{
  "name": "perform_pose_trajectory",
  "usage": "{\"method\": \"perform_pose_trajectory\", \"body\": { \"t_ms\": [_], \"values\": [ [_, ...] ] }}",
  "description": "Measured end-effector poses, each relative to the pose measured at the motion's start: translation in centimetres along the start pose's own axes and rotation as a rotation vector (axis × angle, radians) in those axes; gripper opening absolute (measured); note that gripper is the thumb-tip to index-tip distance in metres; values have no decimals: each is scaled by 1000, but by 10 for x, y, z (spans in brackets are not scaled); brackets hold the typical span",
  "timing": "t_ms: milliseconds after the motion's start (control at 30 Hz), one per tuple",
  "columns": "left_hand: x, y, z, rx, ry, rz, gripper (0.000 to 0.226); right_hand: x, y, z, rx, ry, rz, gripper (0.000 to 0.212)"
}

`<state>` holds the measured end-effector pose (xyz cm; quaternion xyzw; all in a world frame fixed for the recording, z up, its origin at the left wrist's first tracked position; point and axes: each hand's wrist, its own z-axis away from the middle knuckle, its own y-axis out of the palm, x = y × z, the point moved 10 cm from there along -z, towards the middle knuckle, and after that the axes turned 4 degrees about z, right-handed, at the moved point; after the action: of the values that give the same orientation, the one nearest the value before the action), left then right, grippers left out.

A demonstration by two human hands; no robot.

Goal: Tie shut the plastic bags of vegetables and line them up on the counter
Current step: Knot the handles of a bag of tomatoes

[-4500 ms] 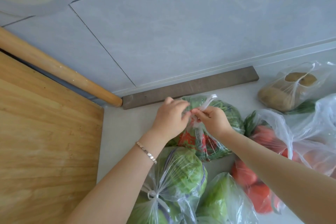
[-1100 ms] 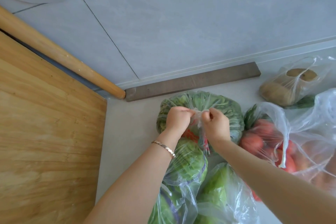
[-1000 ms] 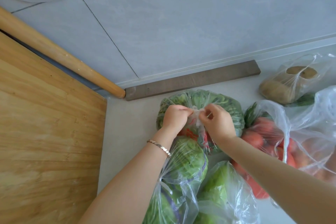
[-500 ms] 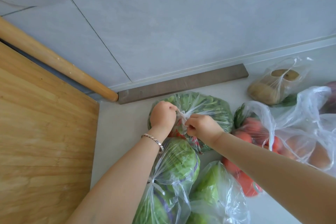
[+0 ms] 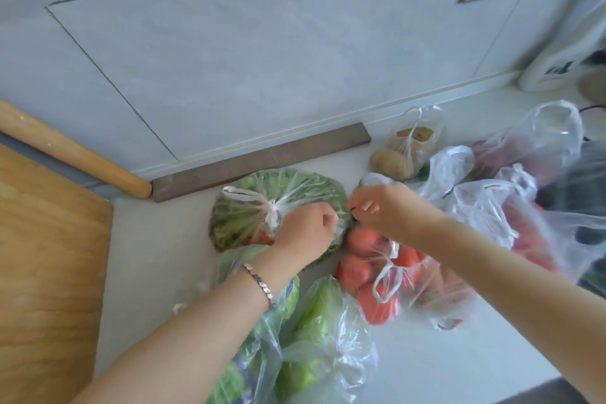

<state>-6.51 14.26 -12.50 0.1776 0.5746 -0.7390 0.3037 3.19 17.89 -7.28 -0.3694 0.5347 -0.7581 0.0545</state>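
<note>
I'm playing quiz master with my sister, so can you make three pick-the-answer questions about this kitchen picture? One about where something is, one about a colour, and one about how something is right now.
1. Where does the bag of potatoes lie?
A) inside a sink
B) on the counter, close to the wall
C) on a chair

2. What colour are the tomatoes in the bag in front of the potatoes?
A) red
B) yellow
C) purple

3. How is the bag of green vegetables right now?
A) wide open
B) torn and spilling
C) tied with a knot

Answers:
1 B, it sits on the white counter near the foot of the wall.
2 A, they show red through the clear bag.
3 C, its handles are pulled into a white knot on top.
</note>
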Motion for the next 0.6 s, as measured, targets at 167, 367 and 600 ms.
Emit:
{"method": "perform_pose_trajectory", "body": {
  "t_ms": [167,367,600],
  "values": [
    [-48,71,13,288,-76,54,46,-68,-28,27,2,144,51,20],
    [-57,88,27,287,-221,-114,33,-89,27,56,351,-62,467,44],
    [-56,35,36,-173,-390,518,26,-96,-3,45,260,-147,405,23]
  ]
}}
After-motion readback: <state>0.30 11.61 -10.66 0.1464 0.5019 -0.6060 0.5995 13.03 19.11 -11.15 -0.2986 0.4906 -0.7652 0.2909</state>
